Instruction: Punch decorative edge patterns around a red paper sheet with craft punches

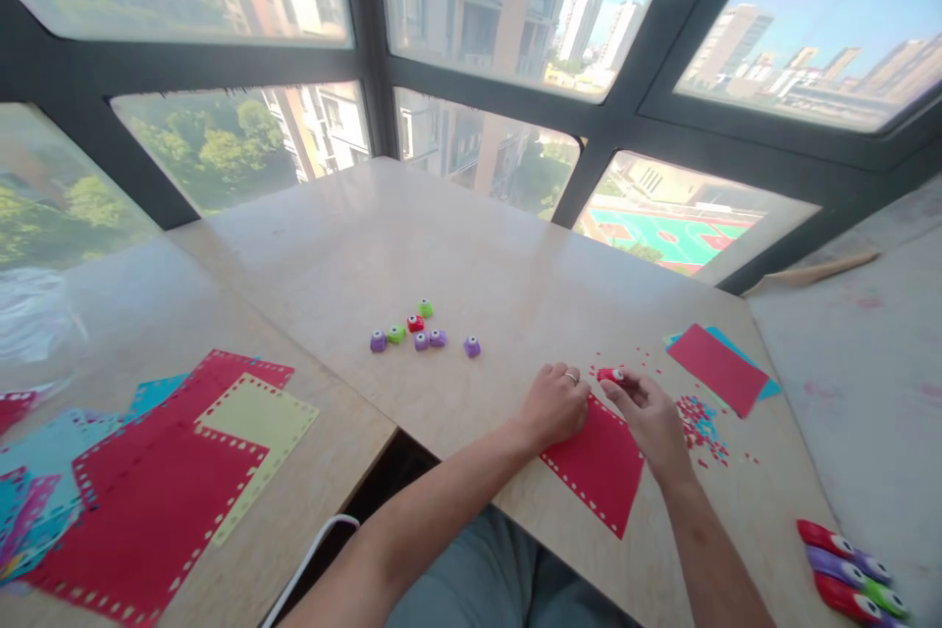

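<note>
Red card, a sheet [600, 466] with a punched border of small holes, lies at the near edge of the desk [471, 245], one corner hanging just past that edge. The left hand [555, 404] rests on the sheet's far left corner, fingers curled loosely with a ring showing, pressing the card down and gripping nothing. The right hand [652, 417] sits at the sheet's far right corner, thumb and forefinger pinched around a small red punch [609, 375] that meets the card's far edge. Just right of that hand lies a heap of red and blue punched scraps [699, 422], with more specks scattered toward the desk's right edge. Beyond them, near the right edge, a second red sheet [717, 368] lies on top of a blue sheet [736, 348]. Toward the middle of the desk stands a loose cluster of small punches [423, 332], purple, green and red, well apart from both hands. A lower side table [147, 314] to the left carries a stack of punched sheets [169, 471] in red, yellow-green, blue and purple. At the near right, three long punches [850, 569] lie side by side.
</note>
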Demonstrator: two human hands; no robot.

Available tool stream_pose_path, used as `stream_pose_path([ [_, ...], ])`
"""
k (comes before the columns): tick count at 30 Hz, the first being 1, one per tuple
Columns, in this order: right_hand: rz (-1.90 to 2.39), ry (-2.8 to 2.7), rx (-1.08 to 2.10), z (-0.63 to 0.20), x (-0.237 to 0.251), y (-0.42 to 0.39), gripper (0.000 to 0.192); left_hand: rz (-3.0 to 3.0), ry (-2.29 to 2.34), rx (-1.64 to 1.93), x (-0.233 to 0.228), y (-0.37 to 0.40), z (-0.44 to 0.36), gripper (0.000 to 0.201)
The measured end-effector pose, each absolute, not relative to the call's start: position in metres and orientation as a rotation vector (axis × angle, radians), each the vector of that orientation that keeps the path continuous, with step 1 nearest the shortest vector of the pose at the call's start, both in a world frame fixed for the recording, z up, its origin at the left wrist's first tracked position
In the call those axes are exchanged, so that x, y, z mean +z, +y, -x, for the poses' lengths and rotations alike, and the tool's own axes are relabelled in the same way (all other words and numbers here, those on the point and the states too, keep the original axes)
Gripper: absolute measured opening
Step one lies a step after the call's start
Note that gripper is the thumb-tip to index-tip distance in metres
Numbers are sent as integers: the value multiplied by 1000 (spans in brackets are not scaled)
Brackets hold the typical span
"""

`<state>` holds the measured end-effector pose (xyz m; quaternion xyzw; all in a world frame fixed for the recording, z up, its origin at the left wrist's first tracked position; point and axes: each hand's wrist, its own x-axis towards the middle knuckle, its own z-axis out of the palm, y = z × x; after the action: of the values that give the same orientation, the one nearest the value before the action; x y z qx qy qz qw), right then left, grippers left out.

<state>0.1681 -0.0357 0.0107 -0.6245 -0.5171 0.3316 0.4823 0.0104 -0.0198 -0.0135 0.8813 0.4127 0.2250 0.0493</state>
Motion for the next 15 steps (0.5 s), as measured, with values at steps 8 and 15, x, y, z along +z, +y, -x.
stream_pose_path([
  [8,1630,-1819,607,-117,20,29,22,-2534,1338,825,-25,-15,-12,40],
  [15,1599,-2159,517,-69,24,49,12,-2527,1300,875,-34,-13,-17,48],
])
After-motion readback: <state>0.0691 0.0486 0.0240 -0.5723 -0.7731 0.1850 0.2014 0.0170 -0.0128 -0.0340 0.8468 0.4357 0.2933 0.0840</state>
